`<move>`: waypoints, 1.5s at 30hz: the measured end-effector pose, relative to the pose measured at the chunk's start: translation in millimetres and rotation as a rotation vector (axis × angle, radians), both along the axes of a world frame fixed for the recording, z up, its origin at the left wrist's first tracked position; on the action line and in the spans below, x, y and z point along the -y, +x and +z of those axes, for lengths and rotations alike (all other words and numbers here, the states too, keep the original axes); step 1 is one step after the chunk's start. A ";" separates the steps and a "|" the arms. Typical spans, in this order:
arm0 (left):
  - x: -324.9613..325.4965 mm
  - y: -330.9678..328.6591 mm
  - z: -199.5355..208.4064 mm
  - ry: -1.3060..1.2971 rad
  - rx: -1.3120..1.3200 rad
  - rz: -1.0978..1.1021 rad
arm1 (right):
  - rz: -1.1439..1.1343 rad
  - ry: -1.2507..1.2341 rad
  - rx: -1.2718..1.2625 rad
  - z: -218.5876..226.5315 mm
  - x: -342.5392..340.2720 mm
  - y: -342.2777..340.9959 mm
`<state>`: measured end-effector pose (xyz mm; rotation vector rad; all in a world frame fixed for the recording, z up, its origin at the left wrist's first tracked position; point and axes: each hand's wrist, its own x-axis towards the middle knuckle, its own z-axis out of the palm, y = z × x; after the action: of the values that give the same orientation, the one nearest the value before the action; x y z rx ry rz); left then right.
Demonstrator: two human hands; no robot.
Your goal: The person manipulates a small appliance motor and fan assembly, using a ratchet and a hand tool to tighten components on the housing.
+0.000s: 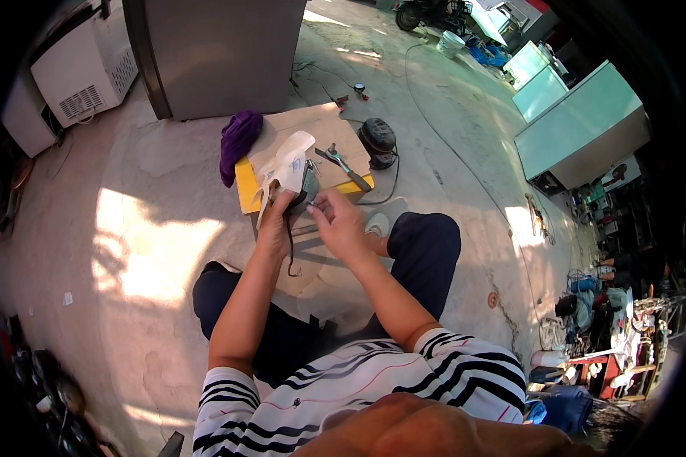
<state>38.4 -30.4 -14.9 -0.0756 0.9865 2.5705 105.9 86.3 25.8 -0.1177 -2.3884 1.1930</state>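
Note:
Over a yellow box [246, 190] topped with cardboard, my left hand [277, 209] is closed around a small grey-and-black motor-like part [307, 185]. A dark lead hangs below this hand. Against the part's far side shows a white flat piece [293, 156] with blue marks; I cannot tell if it is attached or lies on the cardboard. My right hand [338, 221] pinches at the part's near right edge, its fingers closed on something too small to make out. A ratchet wrench [347, 167] with a dark handle lies on the cardboard, right of the part.
A purple cloth [240, 145] drapes the box's left corner. Right of the box sits a black rounded compressor-like unit [379, 139] with a cable. A grey cabinet [217, 57] stands beyond. A pale green refrigerator [579, 126] stands far right, and a long cord [465, 156] crosses the floor.

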 end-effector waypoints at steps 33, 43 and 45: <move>-2.0 6.2 13.3 -0.033 -0.078 -0.073 | 0.139 -0.714 0.369 -10.6 -23.2 2.3; -2.1 5.2 8.5 -0.053 -0.122 -0.085 | 0.220 -1.001 0.489 -15.1 -31.2 1.2; -2.7 4.9 9.1 -0.030 -0.109 -0.067 | 0.213 -0.815 0.374 -16.0 -27.0 2.6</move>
<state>43.2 -27.7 -5.8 0.0898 1.0484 2.5215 108.5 113.3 9.8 -0.3756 -2.0688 2.3613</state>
